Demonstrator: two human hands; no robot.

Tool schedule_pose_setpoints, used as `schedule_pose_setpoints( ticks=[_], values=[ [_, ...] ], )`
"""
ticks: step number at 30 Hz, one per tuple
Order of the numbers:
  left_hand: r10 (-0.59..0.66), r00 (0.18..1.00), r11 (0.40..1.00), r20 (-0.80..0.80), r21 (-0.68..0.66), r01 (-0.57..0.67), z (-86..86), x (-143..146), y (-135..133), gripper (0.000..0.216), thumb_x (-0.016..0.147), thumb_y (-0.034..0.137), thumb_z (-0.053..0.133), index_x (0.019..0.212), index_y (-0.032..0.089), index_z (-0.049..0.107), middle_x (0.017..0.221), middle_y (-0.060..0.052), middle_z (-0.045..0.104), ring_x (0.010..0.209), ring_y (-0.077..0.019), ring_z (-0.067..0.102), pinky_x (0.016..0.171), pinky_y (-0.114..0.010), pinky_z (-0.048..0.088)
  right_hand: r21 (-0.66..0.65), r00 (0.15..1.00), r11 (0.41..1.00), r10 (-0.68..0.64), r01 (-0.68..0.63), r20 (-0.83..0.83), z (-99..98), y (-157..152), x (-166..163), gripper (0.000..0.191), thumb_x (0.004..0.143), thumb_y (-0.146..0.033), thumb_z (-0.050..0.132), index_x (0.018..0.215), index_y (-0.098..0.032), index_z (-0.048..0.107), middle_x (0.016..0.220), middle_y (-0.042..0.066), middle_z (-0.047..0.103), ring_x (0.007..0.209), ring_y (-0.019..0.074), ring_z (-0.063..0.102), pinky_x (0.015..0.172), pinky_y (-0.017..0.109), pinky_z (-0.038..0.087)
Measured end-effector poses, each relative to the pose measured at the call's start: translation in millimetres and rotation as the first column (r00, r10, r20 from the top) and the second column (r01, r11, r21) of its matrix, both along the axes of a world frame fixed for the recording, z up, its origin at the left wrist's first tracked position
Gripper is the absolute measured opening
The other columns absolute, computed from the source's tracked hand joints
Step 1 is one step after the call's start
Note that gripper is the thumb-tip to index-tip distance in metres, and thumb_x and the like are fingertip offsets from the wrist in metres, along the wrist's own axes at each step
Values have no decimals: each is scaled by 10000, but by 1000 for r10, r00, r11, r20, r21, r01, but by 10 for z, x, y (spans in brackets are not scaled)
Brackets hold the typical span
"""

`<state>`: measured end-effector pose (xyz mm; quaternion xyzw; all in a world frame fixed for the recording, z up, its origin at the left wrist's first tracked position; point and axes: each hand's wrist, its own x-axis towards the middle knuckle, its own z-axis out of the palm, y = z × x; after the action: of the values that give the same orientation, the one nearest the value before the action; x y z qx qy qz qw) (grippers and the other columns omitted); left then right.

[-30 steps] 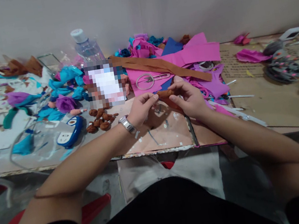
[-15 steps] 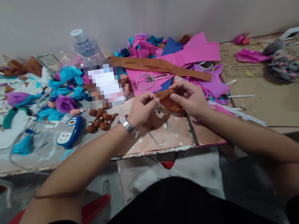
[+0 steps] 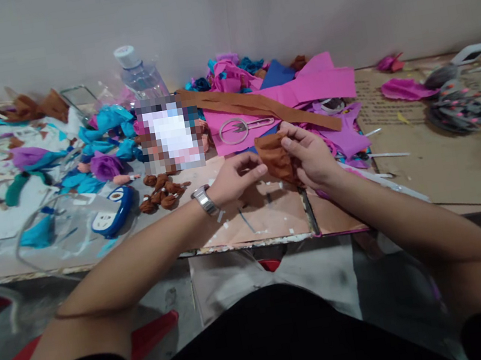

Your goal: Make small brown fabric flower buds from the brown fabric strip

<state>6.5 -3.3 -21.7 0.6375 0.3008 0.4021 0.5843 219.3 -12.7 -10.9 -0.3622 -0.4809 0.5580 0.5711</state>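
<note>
Over the middle of the worktable, my right hand (image 3: 312, 153) is closed on a crumpled piece of brown crepe paper (image 3: 277, 159), thumb on top. My left hand (image 3: 235, 178), with a metal watch on its wrist, pinches the paper's left edge with fingers curled. A pile of small brown paper buds (image 3: 163, 193) lies just left of my left hand. A long brown paper strip (image 3: 256, 104) runs across pink paper sheets (image 3: 321, 85) behind my hands.
A plastic bottle (image 3: 139, 77) stands at the back. Blue and purple paper flowers (image 3: 103, 150) lie at the left beside a blue-and-white power strip (image 3: 111, 209). Scissors (image 3: 241, 128) rest on the pink paper. The table's front edge (image 3: 250, 243) is close.
The brown paper was a tight roll between both hands; it is now spread wider, held mostly in my right hand, which has lifted a little. My left hand has slid slightly right.
</note>
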Motion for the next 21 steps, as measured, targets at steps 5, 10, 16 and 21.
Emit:
schedule_pose_setpoints(
  ticks=[5, 10, 16, 21],
  values=[
    [-225, 970, 973, -92, 24, 228, 19, -16, -63, 566, 765, 615, 936, 1093, 175, 795, 1153, -126, 784, 982, -224, 741, 860, -318, 598, -37, 996, 998, -51, 49, -69, -3, 58, 17, 583, 729, -668, 955, 1090, -290, 697, 1054, -12, 814, 957, 202, 789, 830, 335, 689],
    [-369, 929, 926, 9, -88, 368, 76, -18, -104, 531, 801, 678, 887, 907, 174, 755, 925, -100, 762, 825, -193, 729, 741, -295, 589, -11, 991, 991, -131, 131, -38, -126, 130, 60, 600, 705, -654, 979, 1093, -288, 703, 1024, -19, 790, 907, 169, 757, 796, 287, 663],
    [-34, 998, 999, 53, -37, 36, 40, 23, -29, 685, 842, 838, 737, 695, 181, 613, 661, -33, 641, 620, -142, 613, 635, -282, 522, 202, 976, 974, -136, 101, 168, -186, 84, 41, 535, 817, -681, 890, 1102, -275, 690, 1072, 16, 738, 954, 182, 719, 851, 313, 656],
    [154, 985, 988, 78, -5, -154, 23, 29, 16, 662, 842, 828, 749, 742, 189, 610, 669, -3, 603, 618, -127, 577, 621, -270, 485, 263, 949, 965, -84, 2, 302, -115, -10, 36, 490, 859, -649, 868, 1119, -270, 698, 1102, 31, 728, 900, 175, 693, 818, 317, 638]
  ],
)
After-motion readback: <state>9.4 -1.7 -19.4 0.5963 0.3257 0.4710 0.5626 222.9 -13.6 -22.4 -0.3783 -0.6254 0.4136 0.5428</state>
